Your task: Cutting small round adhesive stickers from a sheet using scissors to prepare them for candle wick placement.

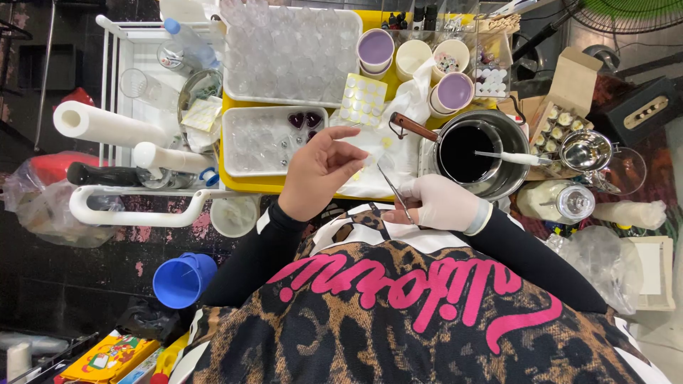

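The gloved right hand [441, 203] pinches thin metal tweezers [393, 190]; the bare left hand [316, 174], fingers loosely curled, touches a white cloth [398, 153] just beyond.

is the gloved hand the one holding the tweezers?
Yes: the right hand, in a white glove, grips the thin metal tweezers, while the bare left hand pinches something small and pale above the white cloth.

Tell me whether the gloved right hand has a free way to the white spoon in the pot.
Probably yes: the right hand holds tweezers just below the pot; the spoon handle lies uncovered.
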